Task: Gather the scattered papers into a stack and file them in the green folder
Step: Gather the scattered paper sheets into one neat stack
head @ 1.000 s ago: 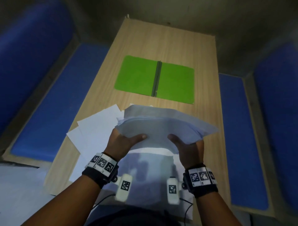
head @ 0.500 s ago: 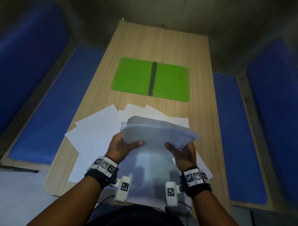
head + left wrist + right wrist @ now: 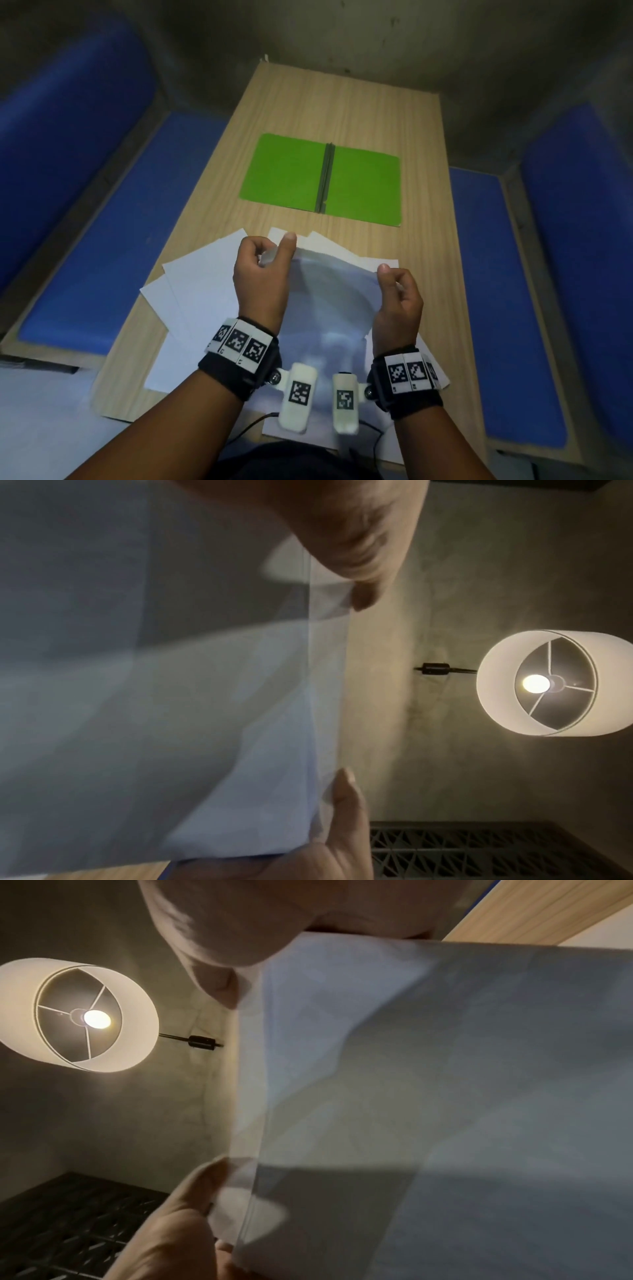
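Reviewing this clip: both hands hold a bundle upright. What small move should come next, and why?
Probably tap the bundle on the table to square it: the left hand and right hand grip its sides, and its edges look uneven in the wrist views.

dim room | lit lamp (image 3: 548, 683) glares in wrist views | paper (image 3: 335, 294) shadowed, perhaps motion-blurred | corners dark, warped

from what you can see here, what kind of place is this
Probably a booth-style seating nook, as in a cafe or break room, though that is a guess. A narrow wooden table stands between blue cushioned benches on both sides, against a plain grey wall, with a drum-shade lamp lit overhead.
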`<state>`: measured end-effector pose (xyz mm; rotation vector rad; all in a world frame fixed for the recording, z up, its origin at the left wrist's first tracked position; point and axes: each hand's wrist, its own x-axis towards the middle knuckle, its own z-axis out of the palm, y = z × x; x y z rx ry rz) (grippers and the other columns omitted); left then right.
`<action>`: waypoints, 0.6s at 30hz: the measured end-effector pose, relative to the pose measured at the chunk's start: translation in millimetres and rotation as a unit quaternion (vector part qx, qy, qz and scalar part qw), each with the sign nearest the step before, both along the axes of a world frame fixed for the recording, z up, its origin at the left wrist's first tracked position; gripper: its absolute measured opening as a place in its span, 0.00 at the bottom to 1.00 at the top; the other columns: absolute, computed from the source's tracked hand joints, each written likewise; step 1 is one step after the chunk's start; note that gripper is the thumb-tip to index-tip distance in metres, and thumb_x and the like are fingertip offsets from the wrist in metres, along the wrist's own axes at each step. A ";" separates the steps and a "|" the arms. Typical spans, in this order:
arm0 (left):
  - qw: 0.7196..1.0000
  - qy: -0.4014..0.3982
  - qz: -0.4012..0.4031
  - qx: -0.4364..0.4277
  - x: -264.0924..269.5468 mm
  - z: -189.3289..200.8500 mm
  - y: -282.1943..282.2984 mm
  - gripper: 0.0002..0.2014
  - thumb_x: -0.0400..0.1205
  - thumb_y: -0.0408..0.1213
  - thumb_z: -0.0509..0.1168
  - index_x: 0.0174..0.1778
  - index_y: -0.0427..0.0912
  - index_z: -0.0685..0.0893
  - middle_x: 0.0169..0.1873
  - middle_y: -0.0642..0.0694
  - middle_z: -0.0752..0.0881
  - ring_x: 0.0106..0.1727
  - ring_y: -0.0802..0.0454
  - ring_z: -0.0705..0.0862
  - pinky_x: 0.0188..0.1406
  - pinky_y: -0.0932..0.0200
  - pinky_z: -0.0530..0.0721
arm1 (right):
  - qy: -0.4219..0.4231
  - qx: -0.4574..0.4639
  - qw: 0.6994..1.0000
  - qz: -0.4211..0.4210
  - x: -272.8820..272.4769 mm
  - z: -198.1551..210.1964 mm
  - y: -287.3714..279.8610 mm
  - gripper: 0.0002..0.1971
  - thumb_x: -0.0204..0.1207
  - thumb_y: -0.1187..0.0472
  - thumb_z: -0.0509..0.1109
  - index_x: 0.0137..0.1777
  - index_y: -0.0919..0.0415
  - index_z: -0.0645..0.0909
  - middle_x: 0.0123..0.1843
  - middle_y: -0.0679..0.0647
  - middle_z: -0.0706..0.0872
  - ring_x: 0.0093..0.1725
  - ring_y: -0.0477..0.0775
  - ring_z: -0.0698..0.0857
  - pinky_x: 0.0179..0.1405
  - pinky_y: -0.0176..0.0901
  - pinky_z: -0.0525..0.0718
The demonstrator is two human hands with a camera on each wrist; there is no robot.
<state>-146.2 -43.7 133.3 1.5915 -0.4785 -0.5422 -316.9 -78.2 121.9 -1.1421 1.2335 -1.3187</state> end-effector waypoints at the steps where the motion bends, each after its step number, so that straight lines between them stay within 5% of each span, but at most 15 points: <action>1: 1.000 -0.009 -0.003 0.004 0.9 -4.3 0.3 0.13 0.79 0.46 0.76 0.41 0.45 0.79 0.36 0.57 0.79 0.33 0.66 0.75 0.38 0.68 0.73 | 0.008 -0.003 1.000 -0.007 -0.7 -1.2 -0.3 0.18 0.75 0.46 0.70 0.39 0.63 0.77 0.34 0.58 0.78 0.36 0.53 0.77 0.38 0.48 0.77; 3: 0.999 -0.025 -0.019 0.014 1.9 -11.3 4.3 0.09 0.80 0.43 0.75 0.44 0.46 0.81 0.39 0.59 0.82 0.36 0.69 0.78 0.42 0.67 0.72 | 0.024 0.005 0.999 -0.021 -3.1 -3.7 -1.5 0.12 0.77 0.51 0.71 0.41 0.60 0.80 0.37 0.52 0.82 0.38 0.50 0.80 0.40 0.49 0.80; 6: 0.997 -0.025 -0.067 0.007 5.6 -16.5 13.9 0.09 0.80 0.52 0.71 0.49 0.54 0.82 0.48 0.59 0.86 0.48 0.69 0.81 0.50 0.62 0.75 | 0.026 0.004 1.000 -0.009 -7.6 -5.9 -4.7 0.15 0.73 0.46 0.73 0.44 0.58 0.81 0.39 0.49 0.83 0.40 0.48 0.81 0.42 0.48 0.82; 9: 0.989 -0.021 -0.146 -0.003 17.6 -35.8 23.8 0.24 0.67 0.54 0.77 0.59 0.59 0.81 0.58 0.52 0.85 0.54 0.54 0.83 0.52 0.55 0.82 | 0.015 -0.002 0.997 0.074 -19.8 -20.1 -10.9 0.26 0.60 0.48 0.80 0.53 0.62 0.79 0.45 0.52 0.85 0.43 0.48 0.84 0.43 0.42 0.86; 12: 0.968 0.022 -0.248 0.034 32.5 -62.8 31.1 0.37 0.58 0.46 0.86 0.65 0.50 0.83 0.56 0.47 0.90 0.55 0.52 0.88 0.51 0.55 0.87 | 0.089 0.037 0.986 0.133 -30.6 -39.9 -15.3 0.33 0.53 0.54 0.85 0.57 0.69 0.79 0.50 0.52 0.88 0.47 0.42 0.87 0.46 0.36 0.85; 15: 0.948 0.013 -0.297 0.110 32.4 -70.2 30.6 0.29 0.60 0.46 0.89 0.55 0.42 0.90 0.47 0.53 0.95 0.52 0.52 0.93 0.44 0.64 0.86 | 0.112 0.087 0.976 0.162 -29.7 -49.5 -15.8 0.24 0.55 0.64 0.88 0.51 0.60 0.85 0.46 0.49 0.92 0.47 0.44 0.90 0.46 0.40 0.86; 18: 0.961 0.067 -0.248 0.100 26.7 -62.4 28.8 0.18 0.65 0.36 0.87 0.48 0.44 0.91 0.43 0.54 0.95 0.46 0.55 0.93 0.43 0.59 0.89 | 0.101 0.081 0.980 0.151 -27.4 -36.8 -15.1 0.18 0.59 0.72 0.85 0.48 0.61 0.87 0.44 0.44 0.93 0.43 0.44 0.91 0.42 0.37 0.86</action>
